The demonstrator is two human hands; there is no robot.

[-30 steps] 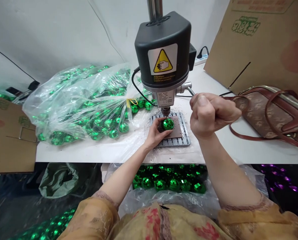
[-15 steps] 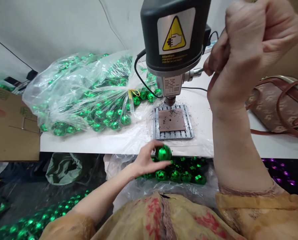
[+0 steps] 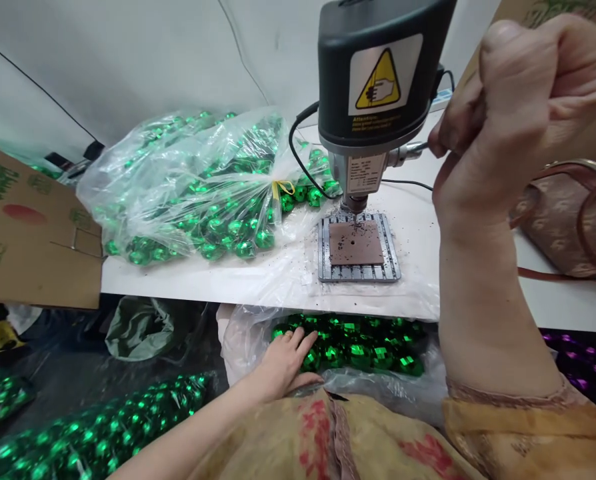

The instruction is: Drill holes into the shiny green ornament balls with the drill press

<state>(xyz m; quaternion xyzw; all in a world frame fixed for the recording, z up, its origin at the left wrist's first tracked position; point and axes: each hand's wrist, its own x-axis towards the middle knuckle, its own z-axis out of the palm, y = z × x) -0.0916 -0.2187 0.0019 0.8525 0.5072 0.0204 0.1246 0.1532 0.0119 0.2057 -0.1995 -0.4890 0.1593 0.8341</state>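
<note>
My left hand (image 3: 291, 363) lies with fingers spread on shiny green faceted balls (image 3: 358, 350) in an opened clear plastic bag at my lap. It grips none of them that I can see. Up at the right, my right hand (image 3: 518, 100) is closed round the feed lever (image 3: 413, 152) of a small black drill press (image 3: 373, 87). Under its bit sits a brown square board (image 3: 357, 250) with a small hole, strewn with dark shavings. The board rests on a grey slotted base plate (image 3: 323, 270).
A tied clear bag of green balls (image 3: 193, 193) fills the table's left part. An open cardboard box (image 3: 33, 233) stands at far left, a brown patterned handbag (image 3: 568, 220) at right. More bagged green balls (image 3: 103, 427) lie on the floor, and purple ones (image 3: 588, 367) are at right.
The green ball that my left hand held near the table edge is no longer in it. That hand has moved down onto the balls in the bag. My right hand stays at the lever.
</note>
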